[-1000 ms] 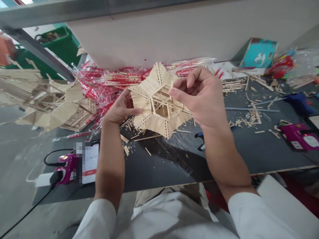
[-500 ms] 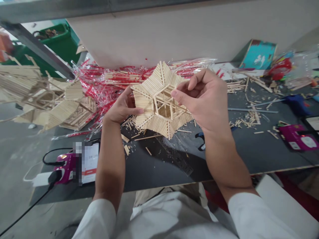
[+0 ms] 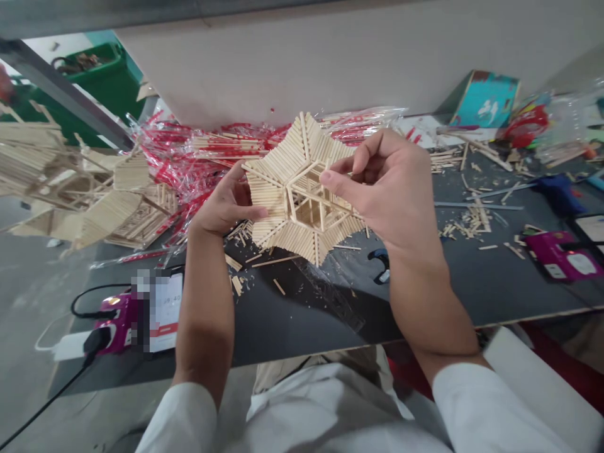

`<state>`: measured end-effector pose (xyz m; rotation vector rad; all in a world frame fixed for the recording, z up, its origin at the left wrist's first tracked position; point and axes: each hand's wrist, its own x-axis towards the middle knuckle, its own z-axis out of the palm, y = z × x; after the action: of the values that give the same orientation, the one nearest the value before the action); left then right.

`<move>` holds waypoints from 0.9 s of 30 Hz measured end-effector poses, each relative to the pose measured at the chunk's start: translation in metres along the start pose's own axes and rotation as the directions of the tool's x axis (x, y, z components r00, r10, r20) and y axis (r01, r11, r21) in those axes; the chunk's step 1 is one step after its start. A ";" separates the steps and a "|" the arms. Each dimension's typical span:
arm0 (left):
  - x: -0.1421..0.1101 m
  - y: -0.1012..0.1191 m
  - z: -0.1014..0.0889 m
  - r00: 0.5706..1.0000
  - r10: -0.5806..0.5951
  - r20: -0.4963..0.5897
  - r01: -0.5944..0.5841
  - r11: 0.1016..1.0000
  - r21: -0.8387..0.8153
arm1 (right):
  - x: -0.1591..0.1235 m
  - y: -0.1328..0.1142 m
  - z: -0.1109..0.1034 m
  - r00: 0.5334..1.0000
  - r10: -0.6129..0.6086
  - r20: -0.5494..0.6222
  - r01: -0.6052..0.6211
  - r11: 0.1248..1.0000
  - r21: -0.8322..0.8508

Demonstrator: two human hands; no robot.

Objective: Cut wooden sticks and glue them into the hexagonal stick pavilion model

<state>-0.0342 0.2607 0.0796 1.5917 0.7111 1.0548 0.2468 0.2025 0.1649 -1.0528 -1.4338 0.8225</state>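
Note:
A star-shaped piece built from thin wooden sticks [image 3: 270, 228] is held above the table, its ribbed points spreading around a hexagonal opening crossed by sticks. My left hand [image 3: 231, 204] grips its left side, thumb on the front face and fingers behind. At the upper right of the opening, my right hand [image 3: 377, 179] is closed in a pinch, thumb against the forefinger. What lies between those fingertips is hidden. Loose cut sticks [image 3: 237, 285] lie on the dark table [image 3: 264, 327] under the star.
A larger stick structure [image 3: 89, 214] stands at left. Red-and-clear plastic wrappers [image 3: 174, 151] with sticks line the back. Purple power strips [image 3: 116, 318] sit on both sides, with a phone [image 3: 165, 308] by the left one. A teal box [image 3: 488, 100] and stick scraps [image 3: 467, 223] lie at right.
The star shifted slightly right, then back left, with both hands still at it. My right hand stays pinched by the opening. The camera view has drifted slightly.

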 end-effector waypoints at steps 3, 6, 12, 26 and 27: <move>0.000 0.000 0.000 1.000 0.001 -0.005 -0.001 1.000 0.026 | -0.001 -0.002 -0.001 0.998 0.054 0.019 -0.054 0.999 0.004; 0.000 0.001 0.000 1.000 -0.008 0.003 0.008 1.000 0.023 | -0.002 -0.005 -0.001 0.995 0.098 0.034 -0.098 0.995 -0.002; 0.000 0.001 0.000 1.000 0.002 -0.010 -0.002 0.999 0.038 | 0.000 -0.007 -0.001 0.992 0.124 0.021 -0.124 0.992 -0.027; -0.001 0.001 0.000 0.999 -0.021 -0.044 0.022 1.000 0.005 | 0.000 -0.008 -0.002 0.988 0.149 0.048 -0.149 0.989 -0.021; -0.001 0.001 0.001 0.999 -0.022 -0.042 0.022 1.000 -0.006 | 0.000 -0.008 -0.002 0.988 0.148 0.051 -0.147 0.989 -0.022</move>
<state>-0.0341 0.2596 0.0800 1.5573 0.7513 1.0763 0.2480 0.1997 0.1722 -1.1688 -1.4221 0.9514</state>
